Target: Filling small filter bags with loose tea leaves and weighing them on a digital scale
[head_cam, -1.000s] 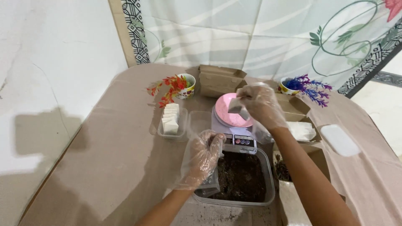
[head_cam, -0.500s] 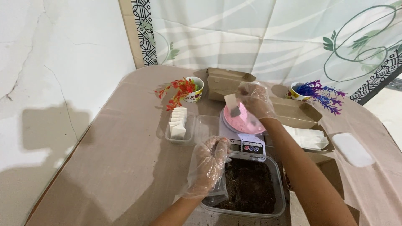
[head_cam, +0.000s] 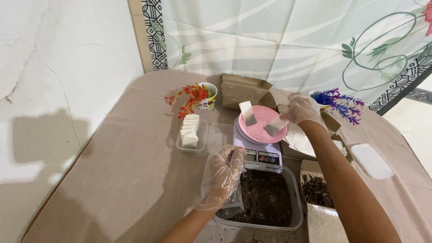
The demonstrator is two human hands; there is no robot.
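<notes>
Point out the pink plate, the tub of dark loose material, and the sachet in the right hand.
pink plate [head_cam: 261, 130], head view, bare middle of the dish.
tub [head_cam: 294, 180], head view, right rim.
sachet [head_cam: 275, 125], head view, middle of the sachet.

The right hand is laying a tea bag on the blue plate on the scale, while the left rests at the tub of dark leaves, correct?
Not quite: the plate is pink, not blue, as the head view shows. The right hand does hold a tea bag over it on the scale, and the left hand rests at the tub.
</notes>
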